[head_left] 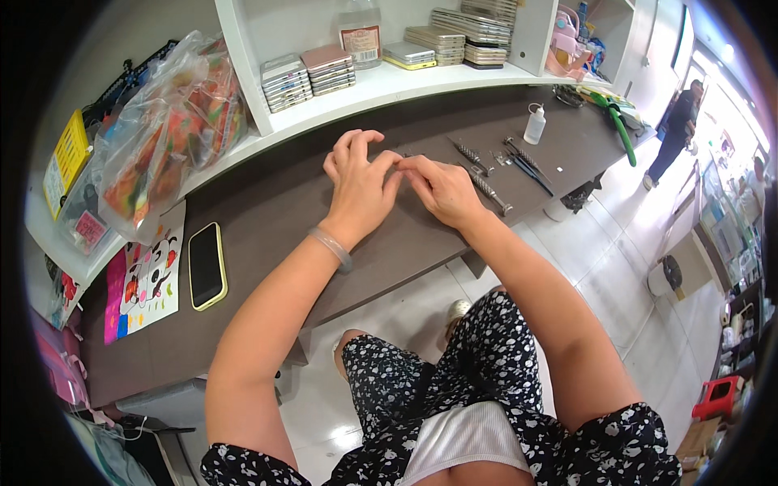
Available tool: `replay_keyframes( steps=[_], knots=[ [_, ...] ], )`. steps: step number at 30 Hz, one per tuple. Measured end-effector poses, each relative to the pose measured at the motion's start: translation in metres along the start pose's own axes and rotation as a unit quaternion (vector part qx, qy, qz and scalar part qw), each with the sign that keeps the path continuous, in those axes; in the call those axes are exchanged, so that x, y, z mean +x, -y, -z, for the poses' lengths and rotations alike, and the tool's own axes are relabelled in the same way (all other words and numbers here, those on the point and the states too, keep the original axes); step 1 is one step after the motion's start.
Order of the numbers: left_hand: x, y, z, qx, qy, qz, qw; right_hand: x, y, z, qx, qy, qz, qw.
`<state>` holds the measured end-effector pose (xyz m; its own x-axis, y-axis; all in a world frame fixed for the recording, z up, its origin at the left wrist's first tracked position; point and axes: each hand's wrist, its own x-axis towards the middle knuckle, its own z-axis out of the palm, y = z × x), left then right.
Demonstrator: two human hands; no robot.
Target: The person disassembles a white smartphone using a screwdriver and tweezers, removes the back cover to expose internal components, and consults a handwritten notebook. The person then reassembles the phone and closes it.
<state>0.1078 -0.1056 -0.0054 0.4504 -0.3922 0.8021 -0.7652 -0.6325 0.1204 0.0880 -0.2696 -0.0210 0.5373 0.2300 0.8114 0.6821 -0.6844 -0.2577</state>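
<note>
1. Nearest, across the lap: dark cloth [381, 385] with white flowers, above pale floor tiles [600, 235].
2. Left hand [361, 182] above the bench [275, 215]: half open, fingers bent and partly spread, forefinger and thumb reaching toward the right hand; clear bangle [332, 248] round the wrist.
3. Right hand [444, 193] close against it: thumb and forefinger pointing inward, other fingers folded. Fingertips of both meeting or nearly so; cannot tell of any small thing pinched between them.
4. Well to the left on the bench: phone [208, 266], dark screen upward, in a pale yellow case; beside it, a colourful drawing [150, 275].
5. Just beside the right hand, lying on the bench: silver tool [489, 193] with a patterned grip. A little beyond: second patterned tool [470, 154], small metal pieces [498, 158] and slim dark tools [528, 170].
6. Farther back: white squeeze bottle [535, 125], upright; near the bench's right end, a green object [622, 136].
7. Behind, on white shelving [389, 95]: stacked phones [330, 71], a clear labelled bottle [360, 36]; leftward, a bulging plastic bag [174, 138].
8. Farthest, at upper right: a person [683, 125] in dark clothes, standing.
</note>
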Motion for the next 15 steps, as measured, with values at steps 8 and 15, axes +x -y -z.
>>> replay_keyframes(
  steps=[8, 15],
  knots=[
    [-0.007, 0.001, 0.007, -0.138, -0.021, 0.119, 0.983, -0.005, 0.010, 0.005, 0.024, 0.032, -0.002, 0.999],
    [0.018, -0.035, 0.033, -0.782, 0.063, 0.417, 0.458, 0.048, 0.054, 0.019, 0.131, -0.097, 0.202, 0.966]
  ],
)
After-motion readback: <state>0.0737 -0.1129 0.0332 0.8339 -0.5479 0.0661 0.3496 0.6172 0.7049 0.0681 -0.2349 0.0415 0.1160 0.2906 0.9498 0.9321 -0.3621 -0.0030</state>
